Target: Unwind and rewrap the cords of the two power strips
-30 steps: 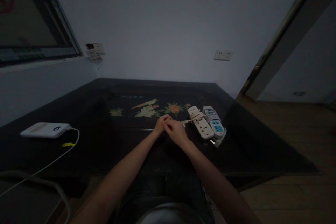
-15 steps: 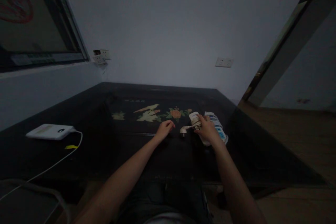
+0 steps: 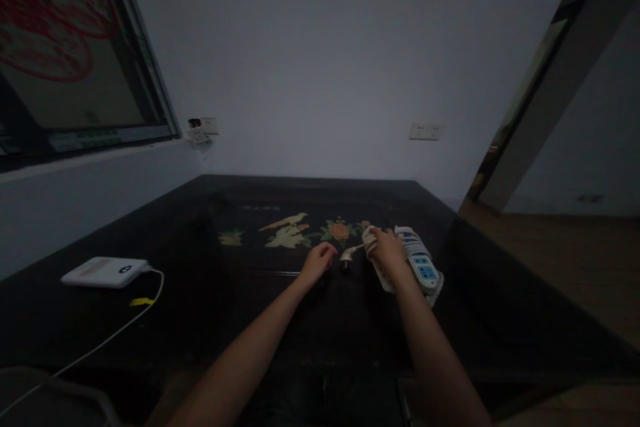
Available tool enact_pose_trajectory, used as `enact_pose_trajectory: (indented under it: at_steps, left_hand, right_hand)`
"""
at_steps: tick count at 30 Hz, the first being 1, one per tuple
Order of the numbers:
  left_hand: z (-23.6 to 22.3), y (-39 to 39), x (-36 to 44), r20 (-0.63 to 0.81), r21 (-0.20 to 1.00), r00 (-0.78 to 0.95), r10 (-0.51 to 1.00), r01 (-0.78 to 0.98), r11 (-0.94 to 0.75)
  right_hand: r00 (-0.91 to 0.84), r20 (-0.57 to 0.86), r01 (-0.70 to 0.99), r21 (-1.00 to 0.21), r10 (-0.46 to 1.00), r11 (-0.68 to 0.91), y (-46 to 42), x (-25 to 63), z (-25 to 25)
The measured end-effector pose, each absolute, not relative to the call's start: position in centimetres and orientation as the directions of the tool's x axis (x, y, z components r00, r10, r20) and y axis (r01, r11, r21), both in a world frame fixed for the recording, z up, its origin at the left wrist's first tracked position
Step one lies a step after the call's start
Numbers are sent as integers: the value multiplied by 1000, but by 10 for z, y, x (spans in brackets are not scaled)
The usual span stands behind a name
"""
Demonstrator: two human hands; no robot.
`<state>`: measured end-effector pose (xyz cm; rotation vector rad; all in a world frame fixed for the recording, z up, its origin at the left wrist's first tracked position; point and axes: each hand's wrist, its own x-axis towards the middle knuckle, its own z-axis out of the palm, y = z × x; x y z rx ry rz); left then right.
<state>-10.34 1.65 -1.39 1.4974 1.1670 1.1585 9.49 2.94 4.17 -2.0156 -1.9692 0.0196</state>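
My right hand [image 3: 389,251] is wrapped over a white power strip [image 3: 381,275] wound with its own cord, covering most of its middle. The strip's plug [image 3: 347,256] sticks out to the left on a short bit of cord. My left hand [image 3: 319,263] rests on the dark table just left of that plug, fingers loosely curled with nothing visible in them. Right beside the gripped strip lies a second power strip [image 3: 424,268], white with blue sockets and a grey-white cord wrapped round it; no hand holds it.
The black table [image 3: 225,320] bears a painted bird and flowers. At its left lies a white power bank [image 3: 105,271] with a white cable [image 3: 117,331] running off the front edge, near a yellow tag [image 3: 142,301]. Wall sockets [image 3: 425,131] sit behind, and a window is at left.
My hands were together at first. The right one has moved right and taken hold of the nearer power strip, while the left stayed near the middle. The view has tilted up.
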Motion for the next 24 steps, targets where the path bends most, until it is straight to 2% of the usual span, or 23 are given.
enact_pose_trajectory:
  at_steps: [3, 9, 15, 20, 22, 24]
  left_hand:
    - [-16, 18, -104, 141, 976, 106, 984, 149, -156]
    - [-15, 19, -106, 146, 982, 111, 983, 101, -157]
    - [-9, 13, -104, 145, 986, 158, 977, 60, -156]
    - [-11, 3, -97, 1, 988, 442, 897, 137, -69]
    - [-13, -1, -93, 4, 981, 445, 895, 170, -89]
    - [-15, -3, -89, 86, 973, 365, 927, 168, -157]
  right_hand:
    - [28, 223, 943, -330, 975, 49, 37, 106, 36]
    - [26, 214, 793, -599, 976, 110, 42, 122, 24]
    - [77, 244, 626, -766, 967, 143, 46, 131, 16]
    - [87, 159, 249, -959, 983, 133, 49, 126, 15]
    - [110, 178, 99, -981, 978, 167, 48, 113, 16]
    - [156, 227, -16, -973, 961, 232, 46, 95, 15]
